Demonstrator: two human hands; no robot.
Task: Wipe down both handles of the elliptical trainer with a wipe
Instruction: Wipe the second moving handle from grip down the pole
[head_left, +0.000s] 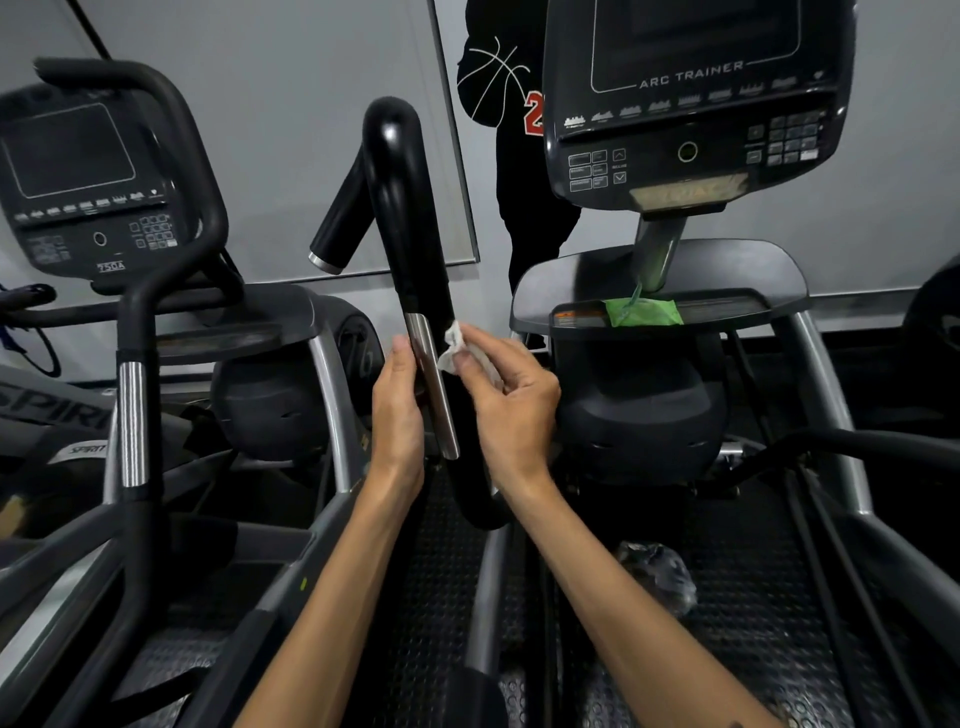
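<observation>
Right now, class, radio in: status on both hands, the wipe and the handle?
Left hand flat against handle, steadying. Right hand pinching wipe at the silver sensor strip. Nothing blocking.

Shelf and floor under the trainer

A green wipe pack lies flat on the dark shelf below the console, just beside the console's post. Down on the studded rubber floor, a crumpled clear plastic bag sits between the machine's rails.
</observation>
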